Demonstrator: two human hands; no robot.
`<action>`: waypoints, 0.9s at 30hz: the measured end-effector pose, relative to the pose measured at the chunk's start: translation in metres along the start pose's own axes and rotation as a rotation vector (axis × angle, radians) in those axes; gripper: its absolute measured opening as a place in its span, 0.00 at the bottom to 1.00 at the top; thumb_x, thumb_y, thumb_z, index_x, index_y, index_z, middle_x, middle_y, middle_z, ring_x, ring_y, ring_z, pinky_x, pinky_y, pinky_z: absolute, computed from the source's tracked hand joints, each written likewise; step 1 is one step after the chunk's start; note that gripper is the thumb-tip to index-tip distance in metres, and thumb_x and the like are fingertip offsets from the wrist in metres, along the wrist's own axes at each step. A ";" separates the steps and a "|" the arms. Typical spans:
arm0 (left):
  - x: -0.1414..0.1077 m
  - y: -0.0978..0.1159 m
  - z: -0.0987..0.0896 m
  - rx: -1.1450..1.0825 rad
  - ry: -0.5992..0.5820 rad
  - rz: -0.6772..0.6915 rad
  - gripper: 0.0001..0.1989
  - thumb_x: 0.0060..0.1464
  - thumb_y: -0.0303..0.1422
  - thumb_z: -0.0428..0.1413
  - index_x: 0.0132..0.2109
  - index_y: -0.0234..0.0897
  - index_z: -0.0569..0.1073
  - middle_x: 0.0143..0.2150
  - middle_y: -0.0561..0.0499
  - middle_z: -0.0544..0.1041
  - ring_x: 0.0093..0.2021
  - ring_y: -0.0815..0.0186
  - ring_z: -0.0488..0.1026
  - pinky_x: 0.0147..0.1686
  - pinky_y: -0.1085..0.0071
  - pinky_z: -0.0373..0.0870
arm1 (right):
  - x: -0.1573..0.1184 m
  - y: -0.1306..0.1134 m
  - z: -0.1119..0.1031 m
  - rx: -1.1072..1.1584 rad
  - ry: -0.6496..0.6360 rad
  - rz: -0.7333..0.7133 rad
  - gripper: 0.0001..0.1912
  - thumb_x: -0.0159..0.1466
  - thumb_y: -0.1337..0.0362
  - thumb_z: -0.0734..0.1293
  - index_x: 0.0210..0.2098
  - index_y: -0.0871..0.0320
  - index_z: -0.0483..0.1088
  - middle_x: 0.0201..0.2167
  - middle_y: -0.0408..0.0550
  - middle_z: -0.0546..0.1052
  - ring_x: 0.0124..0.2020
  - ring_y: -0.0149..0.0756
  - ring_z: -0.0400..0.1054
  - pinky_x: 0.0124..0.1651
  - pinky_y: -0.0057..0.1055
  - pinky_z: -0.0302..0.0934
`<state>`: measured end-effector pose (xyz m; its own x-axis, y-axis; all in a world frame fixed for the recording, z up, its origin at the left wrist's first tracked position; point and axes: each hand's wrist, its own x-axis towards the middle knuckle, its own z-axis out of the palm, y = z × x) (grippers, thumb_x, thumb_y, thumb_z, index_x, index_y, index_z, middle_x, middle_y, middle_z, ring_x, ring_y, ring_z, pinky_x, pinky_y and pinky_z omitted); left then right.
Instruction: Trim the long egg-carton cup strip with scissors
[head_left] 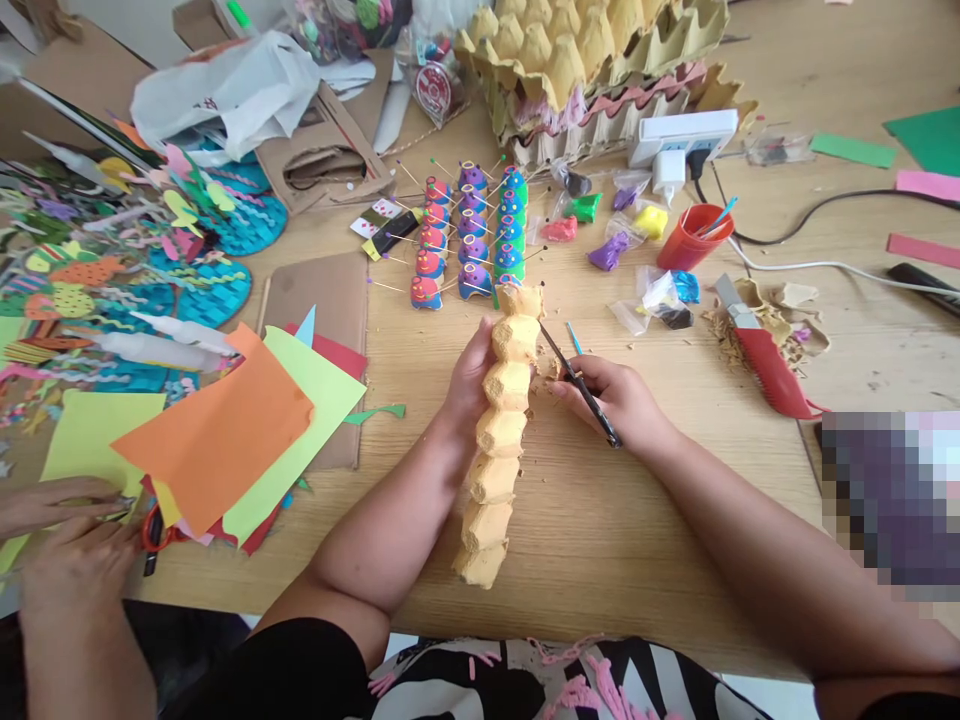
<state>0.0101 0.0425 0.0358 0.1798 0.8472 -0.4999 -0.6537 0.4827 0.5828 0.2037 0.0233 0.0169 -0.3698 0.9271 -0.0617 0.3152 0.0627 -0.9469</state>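
Note:
My left hand (474, 372) is wrapped round the upper part of a long strip of yellow egg carton (499, 430), partly hidden behind it. The strip is a row of several bumpy cups and stretches toward my body. In my right hand (619, 400) is a slim dark knife (589, 395), its narrow blade pointing up and left at the strip's right edge near the far end. Crumbs of carton lie by the blade. Just beyond the strip stand painted egg-carton caterpillars, a red and blue one (430, 240), a purple one (472, 235) and a blue and green one (511, 230).
Stacked egg trays (562, 60) stand at the back beside a white power strip (682, 135). Clay packets, an orange-red cup (694, 238) and a red-handled cutter (772, 360) lie right. Coloured paper (217, 430) covers the left, where another person's hands (75, 560) work near scissors (156, 535).

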 end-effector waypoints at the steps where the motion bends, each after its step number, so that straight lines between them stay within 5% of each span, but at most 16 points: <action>1: -0.001 0.000 0.000 0.000 -0.004 0.000 0.18 0.61 0.54 0.60 0.36 0.44 0.75 0.26 0.51 0.75 0.26 0.61 0.75 0.24 0.68 0.70 | -0.001 0.000 0.000 0.004 -0.005 0.005 0.24 0.64 0.40 0.72 0.33 0.55 0.70 0.22 0.37 0.63 0.26 0.30 0.55 0.30 0.29 0.49; 7: -0.002 -0.002 -0.001 0.024 0.037 0.067 0.21 0.61 0.57 0.58 0.35 0.45 0.76 0.26 0.49 0.74 0.27 0.60 0.72 0.22 0.67 0.68 | -0.004 0.003 -0.003 0.046 -0.038 0.023 0.25 0.62 0.39 0.73 0.35 0.56 0.71 0.23 0.37 0.64 0.26 0.30 0.55 0.29 0.29 0.48; 27: 0.005 0.001 -0.014 -0.207 -0.165 -0.015 0.20 0.71 0.46 0.51 0.34 0.40 0.76 0.24 0.52 0.71 0.22 0.70 0.65 0.19 0.75 0.63 | -0.009 0.004 -0.013 0.028 -0.138 -0.114 0.24 0.67 0.40 0.68 0.35 0.57 0.68 0.25 0.38 0.62 0.26 0.29 0.55 0.28 0.29 0.49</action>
<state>0.0006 0.0437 0.0252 0.2973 0.8733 -0.3861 -0.7837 0.4541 0.4237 0.2190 0.0202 0.0179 -0.5190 0.8548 0.0051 0.2405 0.1518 -0.9587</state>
